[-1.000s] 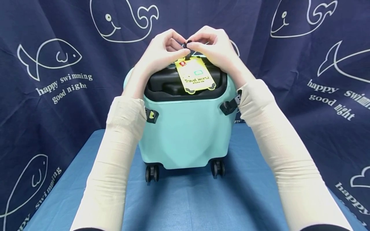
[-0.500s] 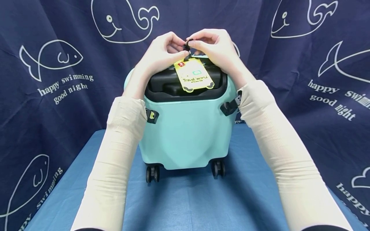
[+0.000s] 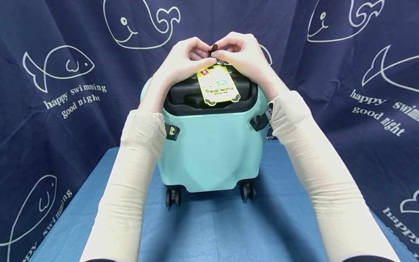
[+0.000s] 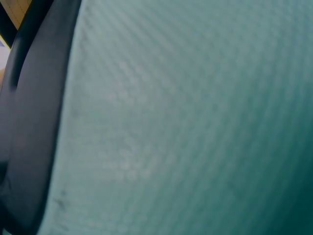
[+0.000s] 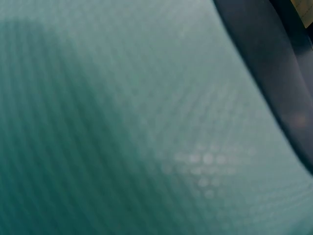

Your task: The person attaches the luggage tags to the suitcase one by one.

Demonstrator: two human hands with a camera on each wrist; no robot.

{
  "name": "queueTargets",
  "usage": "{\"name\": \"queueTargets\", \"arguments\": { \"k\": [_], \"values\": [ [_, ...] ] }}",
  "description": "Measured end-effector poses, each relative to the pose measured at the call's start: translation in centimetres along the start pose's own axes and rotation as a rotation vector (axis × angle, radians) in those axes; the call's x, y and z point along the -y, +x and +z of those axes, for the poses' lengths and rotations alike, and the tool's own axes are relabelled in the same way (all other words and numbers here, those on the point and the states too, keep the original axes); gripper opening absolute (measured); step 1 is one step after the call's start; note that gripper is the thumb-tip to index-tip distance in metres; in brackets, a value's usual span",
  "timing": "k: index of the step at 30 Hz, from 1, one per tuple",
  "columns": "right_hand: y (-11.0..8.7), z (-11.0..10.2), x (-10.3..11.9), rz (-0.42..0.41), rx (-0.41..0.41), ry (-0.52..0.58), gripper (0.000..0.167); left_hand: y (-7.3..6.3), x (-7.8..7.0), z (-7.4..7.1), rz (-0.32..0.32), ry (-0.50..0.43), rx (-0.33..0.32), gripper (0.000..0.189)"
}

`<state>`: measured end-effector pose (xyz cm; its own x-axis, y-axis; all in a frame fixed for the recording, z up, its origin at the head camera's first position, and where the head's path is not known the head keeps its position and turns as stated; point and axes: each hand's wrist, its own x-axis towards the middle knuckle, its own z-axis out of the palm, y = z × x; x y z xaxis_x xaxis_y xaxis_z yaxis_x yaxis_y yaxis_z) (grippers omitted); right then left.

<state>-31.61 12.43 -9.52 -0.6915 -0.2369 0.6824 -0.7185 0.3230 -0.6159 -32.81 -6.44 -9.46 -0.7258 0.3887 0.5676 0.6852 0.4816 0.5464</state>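
Observation:
A mint-green suitcase [image 3: 209,153] stands upright on its wheels, with a black recessed panel [image 3: 186,92] at its top. Over that panel hangs a yellow luggage tag [image 3: 218,87] printed "Travel World". My left hand [image 3: 186,56] and right hand [image 3: 243,52] meet above the tag. Between their fingertips they pinch its black strap [image 3: 214,48], whose end sticks up; the lower part of the strap is mostly hidden behind the fingers. Both wrist views are filled by the suitcase's green shell [image 4: 171,117] and its dark panel edge [image 5: 264,68].
The suitcase's black wheels [image 3: 173,197] rest on a blue cloth-covered table [image 3: 209,229]. Behind and at both sides hangs a navy curtain [image 3: 78,22] with white whales, fish and lettering. Small black wrist cameras [image 3: 260,120] sit close to the suitcase front.
The tag has swung slightly to the left and up. The fingers have shifted on the strap, and its end now stands up between them. The suitcase stays in place.

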Motion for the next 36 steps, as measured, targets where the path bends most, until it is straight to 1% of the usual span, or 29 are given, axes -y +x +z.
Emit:
{"name": "queueTargets", "arguments": {
  "k": [3,5,8,11,15,18,27,32,36],
  "values": [
    [0.06,-0.01,-0.03,-0.019,-0.018,-0.056,0.014,0.05,-0.05,-0.05,0.001,-0.025,0.004,0.038],
    [0.09,-0.02,-0.09,-0.022,-0.023,-0.060,0.015,0.06,-0.04,-0.05,-0.002,-0.037,0.006,0.037],
    [0.11,0.01,-0.21,-0.013,-0.021,-0.036,0.015,0.01,0.06,-0.03,-0.003,-0.049,0.005,0.037],
    [0.15,0.06,-0.27,0.008,-0.015,0.018,0.015,-0.03,0.13,-0.04,-0.009,-0.059,0.008,0.037],
    [0.21,0.10,-0.21,0.021,-0.014,0.084,0.012,-0.07,0.06,-0.17,-0.016,-0.044,0.019,0.038],
    [0.21,0.10,-0.11,0.020,-0.014,0.105,0.010,-0.07,-0.04,-0.24,-0.023,-0.033,0.026,0.038],
    [0.14,0.03,-0.04,0.039,-0.010,0.073,0.009,0.02,-0.25,-0.21,-0.050,0.010,0.036,0.037],
    [0.09,0.13,0.02,0.038,-0.005,0.085,0.004,0.09,-0.34,-0.17,-0.067,0.016,0.038,0.036],
    [0.09,0.21,0.13,0.025,-0.002,0.102,0.004,0.16,-0.36,-0.20,-0.073,0.021,0.044,0.036]
  ]
}}
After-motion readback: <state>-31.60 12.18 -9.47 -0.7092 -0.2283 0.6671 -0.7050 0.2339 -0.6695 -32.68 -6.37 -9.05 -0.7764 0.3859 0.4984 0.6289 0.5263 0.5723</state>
